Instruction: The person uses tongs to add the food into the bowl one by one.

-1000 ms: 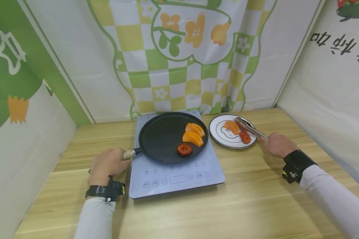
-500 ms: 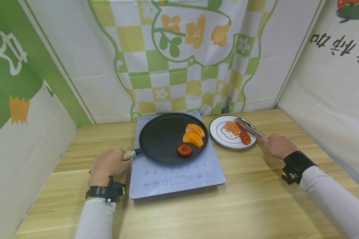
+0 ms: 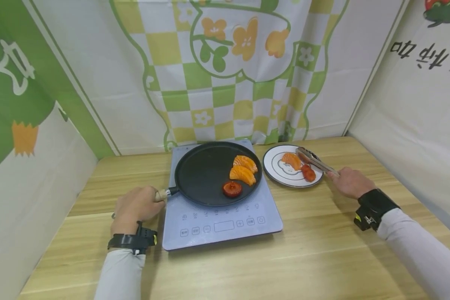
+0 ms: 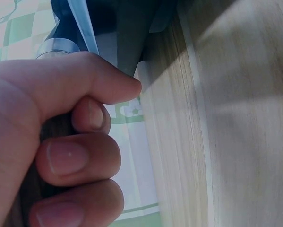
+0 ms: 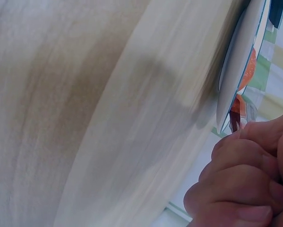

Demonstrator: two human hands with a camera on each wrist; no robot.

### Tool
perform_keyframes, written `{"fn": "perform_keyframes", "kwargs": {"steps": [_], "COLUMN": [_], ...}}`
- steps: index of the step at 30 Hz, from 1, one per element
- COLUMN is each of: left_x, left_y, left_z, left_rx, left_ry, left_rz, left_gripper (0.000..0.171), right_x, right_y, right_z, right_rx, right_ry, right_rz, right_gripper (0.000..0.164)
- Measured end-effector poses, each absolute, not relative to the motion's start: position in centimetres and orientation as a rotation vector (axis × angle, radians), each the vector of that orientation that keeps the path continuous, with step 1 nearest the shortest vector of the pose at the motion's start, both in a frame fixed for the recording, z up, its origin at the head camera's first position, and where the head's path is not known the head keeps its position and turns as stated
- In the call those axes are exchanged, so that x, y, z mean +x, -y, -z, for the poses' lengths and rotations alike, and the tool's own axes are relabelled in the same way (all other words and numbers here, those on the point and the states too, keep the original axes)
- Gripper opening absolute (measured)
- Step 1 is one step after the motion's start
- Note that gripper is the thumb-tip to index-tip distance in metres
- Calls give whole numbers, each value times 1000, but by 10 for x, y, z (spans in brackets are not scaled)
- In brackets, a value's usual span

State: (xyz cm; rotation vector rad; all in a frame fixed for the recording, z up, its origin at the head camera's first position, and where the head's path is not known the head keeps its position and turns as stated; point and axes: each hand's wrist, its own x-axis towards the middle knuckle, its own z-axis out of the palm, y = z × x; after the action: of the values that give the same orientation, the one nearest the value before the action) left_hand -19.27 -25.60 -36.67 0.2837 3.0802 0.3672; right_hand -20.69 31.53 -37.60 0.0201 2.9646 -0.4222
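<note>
My left hand (image 3: 136, 208) grips the wooden handle (image 3: 160, 195) of a flat black frying pan (image 3: 202, 171). Its curled fingers (image 4: 80, 156) show close up in the left wrist view. At the pan's right side lie two orange salmon slices and a round red tomato-like slice (image 3: 232, 189). Further right, my right hand (image 3: 351, 183) holds metal tongs (image 3: 320, 162), their tips over the far right of a white plate (image 3: 271, 166). On that plate are a salmon slice (image 3: 291, 161) and a red slice (image 3: 308, 173). Something dark by the tong tips is partly hidden.
The pan stands on a grey induction cooktop (image 3: 225, 237) with touch buttons along its front. Underneath is a wooden table (image 3: 303, 258). A checked green and yellow curtain (image 3: 225, 96) hangs behind, and printed white walls (image 3: 408, 108) enclose the sides.
</note>
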Motion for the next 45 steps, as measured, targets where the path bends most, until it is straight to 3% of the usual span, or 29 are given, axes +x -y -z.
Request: {"fn": "perform_keyframes", "kwargs": {"steps": [45], "left_x": [-192], "left_y": [256], "left_z": [366], "left_rx": [276], "left_ry": [-3076], "left_rz": [-354], "left_gripper": [33], "right_x": [-205], "right_y": [-304], "right_z": [363], "right_rx": [-34], "right_ry": [-3007], "right_rz": [397], "right_gripper": [56]}}
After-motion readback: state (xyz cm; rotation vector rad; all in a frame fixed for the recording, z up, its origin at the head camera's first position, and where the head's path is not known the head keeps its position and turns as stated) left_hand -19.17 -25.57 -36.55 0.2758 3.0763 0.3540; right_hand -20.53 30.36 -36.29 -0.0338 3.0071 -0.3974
